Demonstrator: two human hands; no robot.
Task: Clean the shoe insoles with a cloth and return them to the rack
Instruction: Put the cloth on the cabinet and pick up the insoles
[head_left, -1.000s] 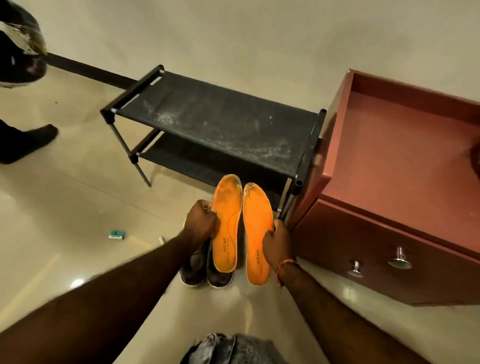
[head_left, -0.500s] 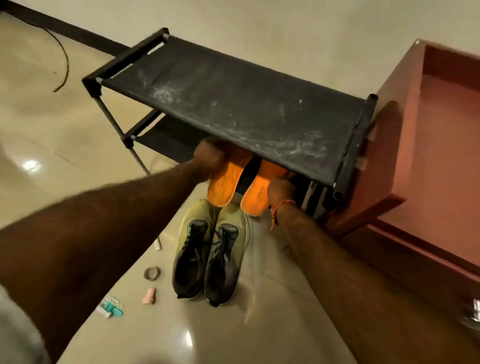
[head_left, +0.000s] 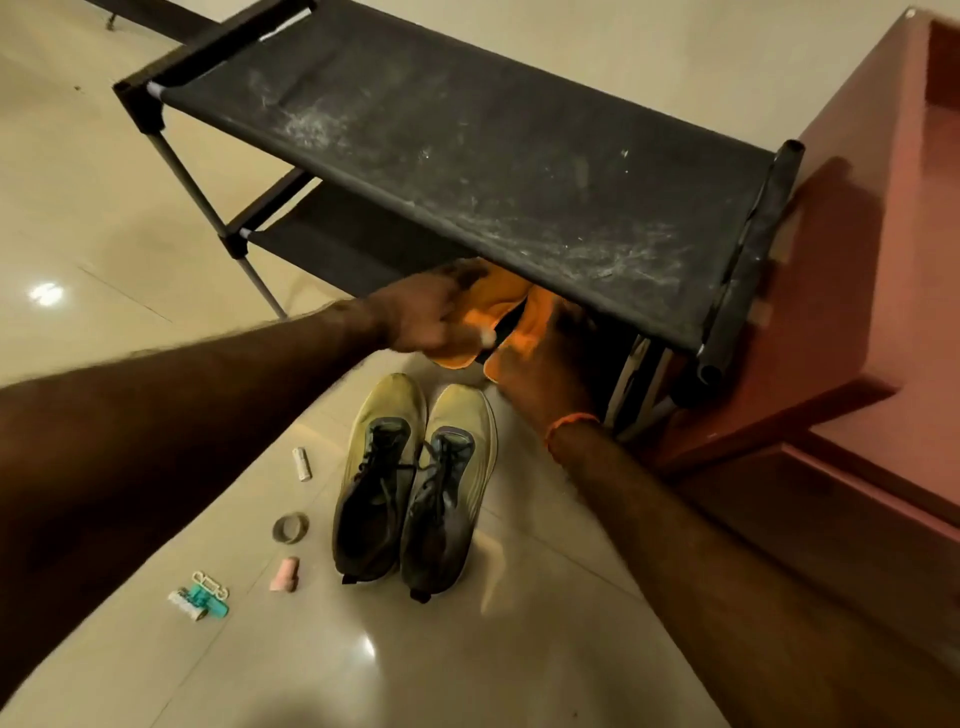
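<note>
While glossy tile floor (head_left: 130, 218) gleams, dusty rack (head_left: 467, 156)

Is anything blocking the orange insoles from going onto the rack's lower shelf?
Nothing visible does. Both insoles are already partly under the dusty top shelf, left hand and right hand on them. The shoes sit on the floor, clear of the path. The shelf's depth is hidden.

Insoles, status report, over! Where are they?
Left hand, right hand each hold an orange insole. Both on rack's lower shelf. Shoes on floor.
</note>
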